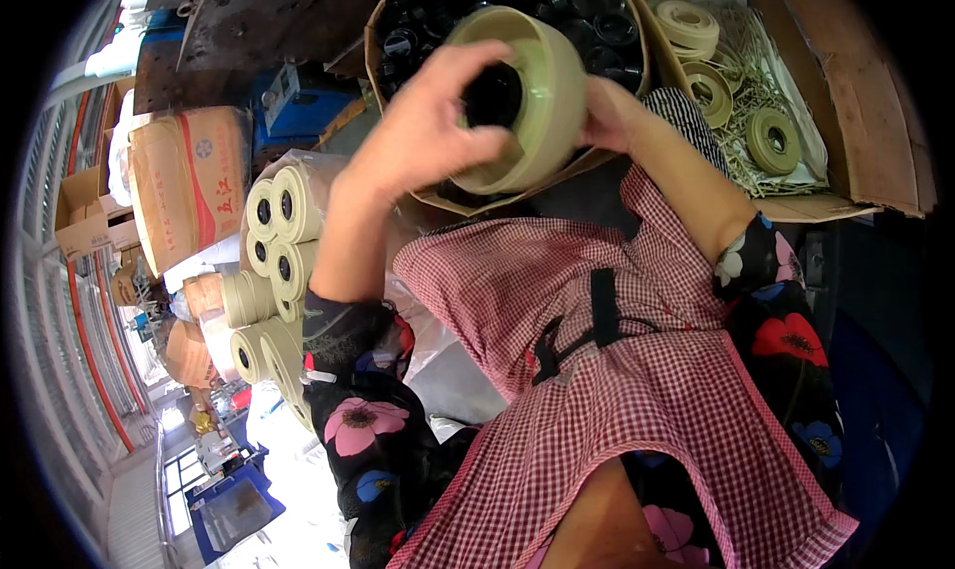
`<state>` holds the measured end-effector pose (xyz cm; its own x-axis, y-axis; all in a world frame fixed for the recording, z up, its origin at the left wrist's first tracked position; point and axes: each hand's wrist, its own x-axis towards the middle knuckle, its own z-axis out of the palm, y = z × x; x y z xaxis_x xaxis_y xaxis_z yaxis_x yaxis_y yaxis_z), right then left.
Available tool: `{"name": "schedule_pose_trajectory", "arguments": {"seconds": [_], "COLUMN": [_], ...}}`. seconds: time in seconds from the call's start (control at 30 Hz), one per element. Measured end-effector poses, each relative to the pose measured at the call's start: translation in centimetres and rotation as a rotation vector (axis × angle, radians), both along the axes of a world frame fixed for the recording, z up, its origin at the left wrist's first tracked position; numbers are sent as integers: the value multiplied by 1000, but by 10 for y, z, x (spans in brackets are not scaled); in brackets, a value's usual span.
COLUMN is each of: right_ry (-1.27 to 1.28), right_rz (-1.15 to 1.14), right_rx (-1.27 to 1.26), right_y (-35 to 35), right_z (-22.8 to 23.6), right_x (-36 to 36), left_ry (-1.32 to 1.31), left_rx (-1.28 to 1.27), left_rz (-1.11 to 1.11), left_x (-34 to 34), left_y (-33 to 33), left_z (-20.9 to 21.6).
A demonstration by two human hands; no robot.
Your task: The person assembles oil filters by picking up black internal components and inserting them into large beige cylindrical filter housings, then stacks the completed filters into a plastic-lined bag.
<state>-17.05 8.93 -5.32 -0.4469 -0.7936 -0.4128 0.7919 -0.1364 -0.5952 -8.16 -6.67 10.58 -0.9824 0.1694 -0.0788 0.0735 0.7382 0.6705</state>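
Note:
A large cream plastic ring [557, 101], shaped like a deep flanged wheel, is held up over a box of black parts, its open face turned left. My right hand [609, 116] grips its right side, with the fingers partly hidden behind the wall. A black round cap [494, 96] shows in the ring's middle. My left hand [433, 121], slightly blurred, reaches into the face with thumb and fingers curled round that cap. Below and around the ring, the cardboard box [374, 47] holds many glossy black round parts [612, 30].
On the right, an open carton [860, 101] contains several cream rings [773, 139] and shredded stringy scrap [736, 151]. Stacked cream rings with black centres [288, 206] stand at left beside a brown carton [189, 186]. A blue machine [295, 96] lies beyond.

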Motion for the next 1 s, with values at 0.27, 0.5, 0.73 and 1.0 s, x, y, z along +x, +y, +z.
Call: {"name": "schedule_pose_trajectory", "arguments": {"seconds": [0.27,0.5,0.73,1.0], "right_ry": [220,625,835,1088], "right_rz": [-75,156,183,126], "right_rx": [413,670,441,877], "right_y": [-11,-46,-43,-60], "right_z": [-30,-74,-67,-60], "right_x": [-28,-9,3,17], "left_ry": [-281,-159,-118,-6], "left_rx": [-211,-462,-340,-94], "left_rz": [358,249,425,631], "left_x": [-26,11,73,121], "left_y": [-73,-50,-57,-77], "left_z": [-52,-76,-73,-112]}}
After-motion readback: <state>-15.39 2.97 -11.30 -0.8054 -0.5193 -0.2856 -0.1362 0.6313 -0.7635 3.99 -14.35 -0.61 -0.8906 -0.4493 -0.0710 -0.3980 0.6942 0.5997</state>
